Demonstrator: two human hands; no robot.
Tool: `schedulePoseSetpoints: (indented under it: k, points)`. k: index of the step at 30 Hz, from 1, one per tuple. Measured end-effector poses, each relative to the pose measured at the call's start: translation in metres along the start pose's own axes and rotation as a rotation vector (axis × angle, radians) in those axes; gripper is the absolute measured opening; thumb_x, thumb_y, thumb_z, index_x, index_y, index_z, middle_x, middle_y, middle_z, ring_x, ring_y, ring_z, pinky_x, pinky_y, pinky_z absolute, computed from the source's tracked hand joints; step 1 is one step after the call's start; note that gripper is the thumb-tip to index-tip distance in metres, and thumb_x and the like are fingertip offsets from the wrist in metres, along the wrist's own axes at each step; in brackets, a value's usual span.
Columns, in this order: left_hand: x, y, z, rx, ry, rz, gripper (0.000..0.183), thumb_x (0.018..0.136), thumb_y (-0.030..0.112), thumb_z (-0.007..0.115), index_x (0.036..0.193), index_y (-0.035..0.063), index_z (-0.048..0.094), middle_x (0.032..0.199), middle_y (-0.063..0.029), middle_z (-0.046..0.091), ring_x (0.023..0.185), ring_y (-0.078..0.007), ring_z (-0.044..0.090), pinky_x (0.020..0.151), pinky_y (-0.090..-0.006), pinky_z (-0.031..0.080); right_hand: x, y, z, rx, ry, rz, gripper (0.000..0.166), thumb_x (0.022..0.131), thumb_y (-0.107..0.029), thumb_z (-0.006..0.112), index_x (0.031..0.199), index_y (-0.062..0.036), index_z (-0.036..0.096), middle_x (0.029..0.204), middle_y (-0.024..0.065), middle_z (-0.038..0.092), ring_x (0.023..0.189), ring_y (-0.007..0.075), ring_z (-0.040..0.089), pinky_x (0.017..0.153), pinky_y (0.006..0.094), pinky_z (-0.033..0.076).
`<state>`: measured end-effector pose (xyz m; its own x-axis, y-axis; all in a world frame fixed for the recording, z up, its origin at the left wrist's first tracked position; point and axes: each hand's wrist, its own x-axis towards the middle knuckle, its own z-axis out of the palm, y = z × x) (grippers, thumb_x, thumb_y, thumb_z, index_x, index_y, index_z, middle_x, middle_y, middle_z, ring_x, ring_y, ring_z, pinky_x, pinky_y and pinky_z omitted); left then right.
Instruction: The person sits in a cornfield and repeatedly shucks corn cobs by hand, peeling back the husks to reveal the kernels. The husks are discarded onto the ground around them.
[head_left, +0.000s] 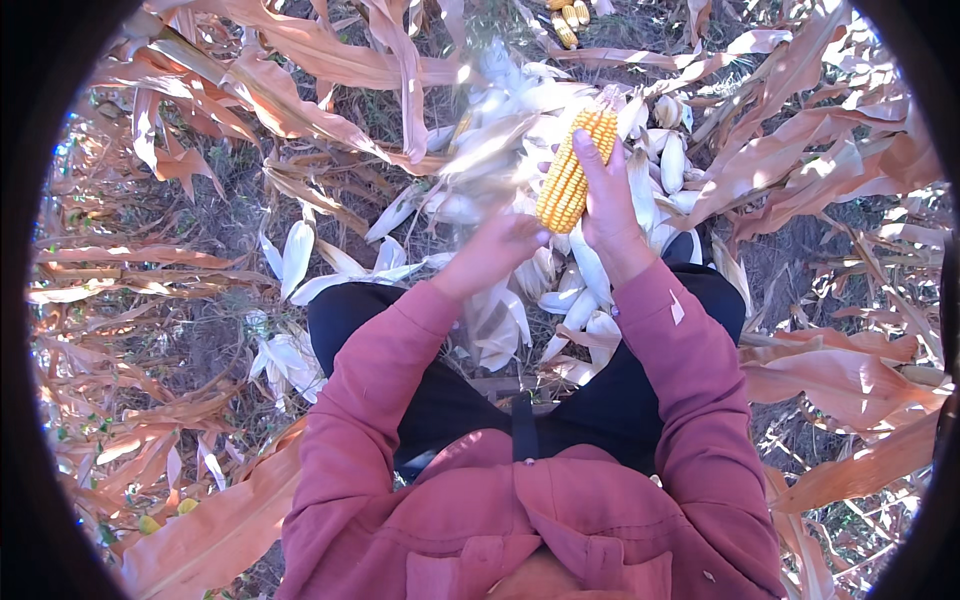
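Observation:
A husked yellow ear of corn (574, 176) is held tilted in my right hand (607, 187), with the thumb lying along its kernels and fingertips showing at its far side. My left hand (506, 244) is at the ear's lower end, fingers curled; whether it grips anything is not plain. Pale, blurred husk leaves (484, 161) stand just beyond my left hand. Beneath both hands lies a pile of whitish corn husks (589, 277), spreading between and beyond my knees.
Several bare corn ears (564, 30) lie on the ground at the far top. Dry corn stalks and leaves (322, 45) surround me on both sides. More loose husks (289, 364) lie beside my left knee.

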<state>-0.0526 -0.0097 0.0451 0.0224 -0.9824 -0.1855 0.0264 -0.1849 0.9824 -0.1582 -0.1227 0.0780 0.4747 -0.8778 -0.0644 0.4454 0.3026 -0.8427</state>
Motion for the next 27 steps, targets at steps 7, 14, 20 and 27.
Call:
schedulePoseSetpoints:
  k: [7,14,20,27]
  points:
    - [-0.003,-0.008,0.005,-0.112,-0.004,-0.072,0.026,0.090,0.027,0.057,0.102,0.0035,0.060,0.069,0.0083,0.043,0.058,-0.0014,0.036,0.052,-0.0169,0.030,0.001,0.022,-0.008,-0.286,0.031,-0.099,0.055,0.083,-0.021,0.064,0.124,0.0022,0.035,0.101,0.0070,0.055,0.087,0.0117,0.054,0.075,0.0260,0.046]
    - [-0.002,-0.007,0.000,-0.063,-0.043,-0.068,0.031,0.089,0.030,0.058,0.103,0.0023,0.060,0.074,0.0072,0.048,0.060,-0.0020,0.036,0.054,-0.0177,0.031,0.001,0.017,-0.001,-0.490,-0.055,-0.208,0.059,0.082,-0.023,0.066,0.123,0.0049,0.034,0.100,0.0084,0.055,0.086,0.0118,0.054,0.076,0.0266,0.046]
    - [0.000,-0.008,0.011,-0.014,0.027,0.066,0.026,0.089,0.024,0.059,0.093,-0.0011,0.062,0.072,0.0039,0.051,0.063,-0.0052,0.042,0.059,-0.0220,0.038,0.005,0.010,-0.003,-0.539,-0.110,-0.223,0.061,0.081,-0.025,0.066,0.124,0.0041,0.034,0.098,0.0107,0.057,0.084,0.0161,0.058,0.074,0.0290,0.047]
    - [0.004,-0.006,0.029,0.294,0.245,0.098,0.020,0.085,0.016,0.060,0.088,-0.0032,0.063,0.073,-0.0102,0.062,0.069,-0.0142,0.058,0.064,-0.0304,0.044,-0.007,-0.001,0.005,-1.105,-0.050,-0.563,0.071,0.079,-0.026,0.066,0.130,0.0038,0.028,0.105,0.0216,0.056,0.089,0.0324,0.061,0.075,0.0356,0.049]
